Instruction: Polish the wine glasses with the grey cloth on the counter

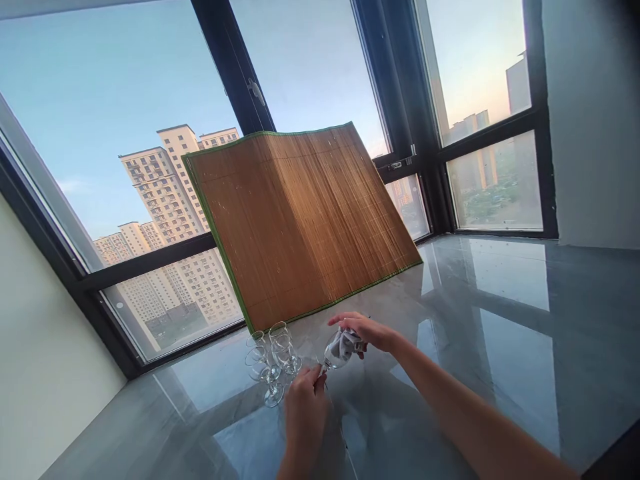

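Low in the middle of the head view, my left hand [306, 393] is closed round the stem of a wine glass [330, 358], which tilts with its bowl up and to the right. My right hand [367, 331] grips a light grey cloth [347, 344] at the mouth of that glass, part of the cloth bunched inside the bowl. To the left of my left hand stand several clear stemmed glasses [273, 393], grouped close together on the glossy grey surface [400, 413].
Behind the glasses a brown bamboo mat [300, 220] with green edging leans against the windows. Black window frames [400, 87] rise at the back. White walls bound the surface on the left [45, 333] and right [595, 133].
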`<state>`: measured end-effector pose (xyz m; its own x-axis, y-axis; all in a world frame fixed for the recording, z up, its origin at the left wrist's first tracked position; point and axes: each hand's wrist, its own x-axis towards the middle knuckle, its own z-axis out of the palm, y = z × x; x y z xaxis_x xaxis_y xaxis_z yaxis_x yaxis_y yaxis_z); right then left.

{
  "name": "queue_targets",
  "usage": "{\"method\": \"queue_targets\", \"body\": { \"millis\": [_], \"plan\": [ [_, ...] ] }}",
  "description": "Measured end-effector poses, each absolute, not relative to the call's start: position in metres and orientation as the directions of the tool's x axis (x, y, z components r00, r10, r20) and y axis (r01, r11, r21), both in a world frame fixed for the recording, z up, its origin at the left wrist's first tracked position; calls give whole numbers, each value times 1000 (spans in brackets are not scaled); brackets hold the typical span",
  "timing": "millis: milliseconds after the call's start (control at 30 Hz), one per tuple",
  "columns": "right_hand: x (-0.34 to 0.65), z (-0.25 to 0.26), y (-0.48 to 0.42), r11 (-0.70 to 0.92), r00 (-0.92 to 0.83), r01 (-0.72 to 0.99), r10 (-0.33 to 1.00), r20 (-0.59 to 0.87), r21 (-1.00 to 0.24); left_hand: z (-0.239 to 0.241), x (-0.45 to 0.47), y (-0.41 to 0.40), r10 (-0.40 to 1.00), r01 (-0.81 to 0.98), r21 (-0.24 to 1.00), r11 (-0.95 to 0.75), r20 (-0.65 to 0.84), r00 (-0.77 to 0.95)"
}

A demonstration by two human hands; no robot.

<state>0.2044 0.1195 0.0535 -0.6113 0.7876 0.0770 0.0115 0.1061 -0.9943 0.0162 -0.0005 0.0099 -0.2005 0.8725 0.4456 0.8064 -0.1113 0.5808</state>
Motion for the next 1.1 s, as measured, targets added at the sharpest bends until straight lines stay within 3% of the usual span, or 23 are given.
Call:
{"method": "queue_targets", "body": {
  "millis": [100,233,333,467,567,733,900,1100],
  "plan": [
    [208,51,121,82,-608,-60,788,102,-995,9,15,4,891,746,651,-140,412,-192],
    [203,47,124,43,-519,-312,829,209,-949,5,16,12,923,504,856,-118,282,-263],
    [196,45,127,-12,-406,-464,892,200,-886,1,19,18,939,350,933,-83,191,-285],
    [186,40,134,-50,-204,-473,977,54,-879,0,25,19,961,186,976,-113,155,-231],
    [179,34,137,-82,-154,-406,988,-20,-910,3,29,15,961,74,985,-154,167,-221],
    [175,37,123,-128,-333,-306,943,-19,-943,8,35,9,923,53,974,-221,226,-312],
    [176,47,103,-125,-616,-211,787,32,-969,8,41,6,900,75,967,-244,255,-352],
    [173,48,94,-35,-666,-193,739,105,-981,13,43,3,905,36,973,-229,227,-360]
  ]
}}
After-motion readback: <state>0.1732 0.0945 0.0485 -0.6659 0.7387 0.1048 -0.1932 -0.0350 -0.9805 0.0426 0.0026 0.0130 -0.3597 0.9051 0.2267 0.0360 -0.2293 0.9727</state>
